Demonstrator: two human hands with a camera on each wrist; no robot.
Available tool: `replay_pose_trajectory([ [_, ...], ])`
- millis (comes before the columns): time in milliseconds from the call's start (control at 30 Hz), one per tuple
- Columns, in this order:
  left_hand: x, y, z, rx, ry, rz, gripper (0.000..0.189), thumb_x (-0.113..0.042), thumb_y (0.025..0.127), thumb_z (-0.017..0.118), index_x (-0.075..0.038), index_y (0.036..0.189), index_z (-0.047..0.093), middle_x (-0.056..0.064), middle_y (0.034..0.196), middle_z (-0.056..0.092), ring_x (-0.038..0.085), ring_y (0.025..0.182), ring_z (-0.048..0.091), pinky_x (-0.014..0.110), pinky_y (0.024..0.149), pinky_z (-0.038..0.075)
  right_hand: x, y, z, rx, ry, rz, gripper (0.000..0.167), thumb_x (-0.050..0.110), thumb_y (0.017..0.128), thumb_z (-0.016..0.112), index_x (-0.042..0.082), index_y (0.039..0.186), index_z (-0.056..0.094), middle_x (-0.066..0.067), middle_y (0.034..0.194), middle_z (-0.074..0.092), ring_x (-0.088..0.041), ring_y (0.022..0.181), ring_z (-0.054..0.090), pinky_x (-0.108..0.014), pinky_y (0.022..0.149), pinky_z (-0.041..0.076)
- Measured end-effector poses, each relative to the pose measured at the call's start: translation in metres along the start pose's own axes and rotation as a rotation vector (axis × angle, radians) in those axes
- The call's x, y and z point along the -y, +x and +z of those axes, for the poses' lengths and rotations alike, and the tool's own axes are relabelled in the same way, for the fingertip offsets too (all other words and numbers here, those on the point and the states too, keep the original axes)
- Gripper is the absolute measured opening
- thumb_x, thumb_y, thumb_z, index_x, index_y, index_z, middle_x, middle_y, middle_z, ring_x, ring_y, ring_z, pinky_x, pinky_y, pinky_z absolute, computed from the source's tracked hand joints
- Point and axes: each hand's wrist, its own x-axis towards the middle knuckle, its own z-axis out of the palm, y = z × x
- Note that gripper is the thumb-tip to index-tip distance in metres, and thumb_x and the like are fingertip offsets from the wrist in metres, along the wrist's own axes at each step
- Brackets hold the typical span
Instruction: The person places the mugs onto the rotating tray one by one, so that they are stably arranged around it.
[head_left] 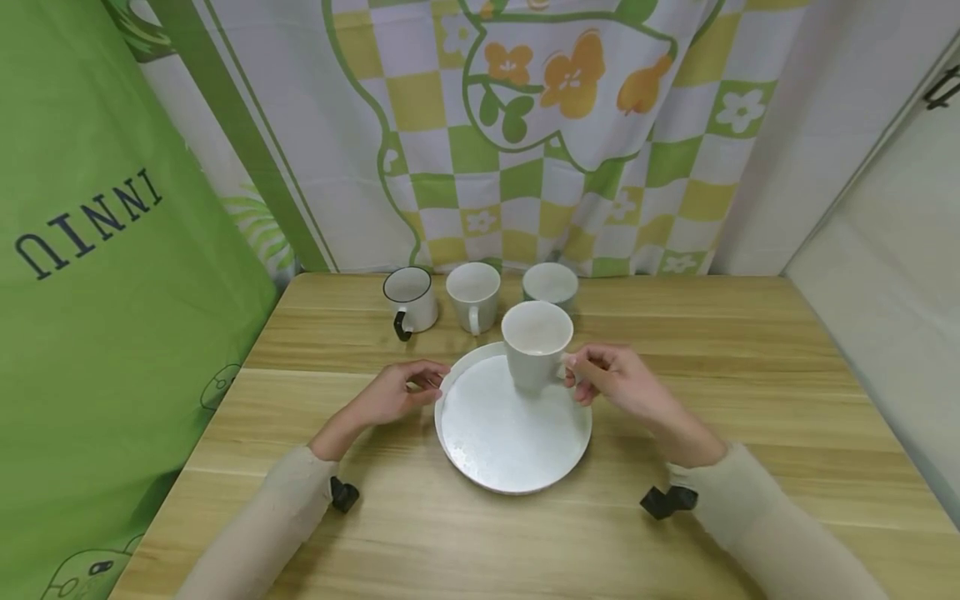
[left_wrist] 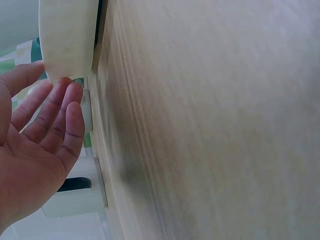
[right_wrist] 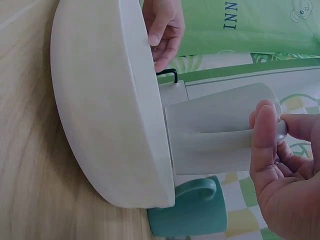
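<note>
A white mug [head_left: 537,346] stands upright over the right rear part of a round white tray [head_left: 480,458]; whether its base touches the tray is hard to tell. My right hand [head_left: 618,379] pinches the mug's handle between thumb and fingers, as the right wrist view shows with the mug [right_wrist: 215,150] behind the tray's wall [right_wrist: 100,100]. At the tray's left rim is my left hand [head_left: 397,392], its fingers loosely bent. The left wrist view has the fingertips [left_wrist: 75,92] of that hand at the tray's side [left_wrist: 67,40].
Behind the tray, in a row, stand a white mug with black rim and handle [head_left: 412,304], a plain whitish mug [head_left: 474,292] and a green mug [right_wrist: 190,215]. The wooden table [head_left: 712,417] ends at a patterned curtain [head_left: 517,183]. Green cloth [head_left: 112,333] hangs on the left.
</note>
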Motion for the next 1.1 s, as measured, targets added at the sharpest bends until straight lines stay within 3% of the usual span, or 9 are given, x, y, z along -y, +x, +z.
replay_pose_trajectory([
  [400, 0.000, 0.000, 0.000, 0.006, -0.004, -0.021, 0.035, -0.005, 0.093, 0.069, 0.002, 0.126, 0.063, 0.014, 0.109, 0.073, 0.020, 0.096, 0.069, 0.030, 0.087, 0.058, -0.004, 0.008, 0.019, 0.050, -0.023, -0.001, 0.027, 0.015, 0.104, 0.052, -0.009, 0.101, 0.063, -0.016, 0.091, 0.067, -0.014, 0.067, 0.064, -0.029, 0.063, 0.059],
  [567, -0.003, 0.000, -0.001, 0.012, -0.028, -0.054, 0.034, -0.007, 0.094, 0.068, 0.001, 0.127, 0.063, 0.015, 0.110, 0.072, 0.024, 0.098, 0.069, 0.032, 0.087, 0.058, -0.004, 0.013, 0.026, 0.061, -0.043, -0.029, 0.027, 0.016, 0.104, 0.053, -0.008, 0.100, 0.064, -0.017, 0.089, 0.066, -0.013, 0.066, 0.063, -0.029, 0.062, 0.059],
  [767, -0.007, -0.001, 0.000, 0.007, -0.030, -0.050, 0.034, -0.002, 0.093, 0.067, 0.005, 0.126, 0.062, 0.022, 0.110, 0.071, 0.032, 0.098, 0.069, 0.038, 0.087, 0.058, -0.005, 0.019, 0.033, 0.078, -0.013, -0.015, 0.027, 0.016, 0.104, 0.053, -0.009, 0.101, 0.064, -0.020, 0.091, 0.066, -0.013, 0.067, 0.063, -0.027, 0.063, 0.059],
  [1100, -0.001, 0.000, 0.000, 0.004, -0.010, -0.028, 0.034, -0.007, 0.093, 0.069, 0.000, 0.126, 0.064, 0.014, 0.109, 0.072, 0.022, 0.097, 0.069, 0.032, 0.087, 0.058, -0.005, 0.026, 0.042, 0.101, -0.013, -0.016, 0.029, 0.016, 0.105, 0.051, -0.010, 0.105, 0.063, -0.020, 0.094, 0.067, -0.015, 0.070, 0.064, -0.028, 0.067, 0.059],
])
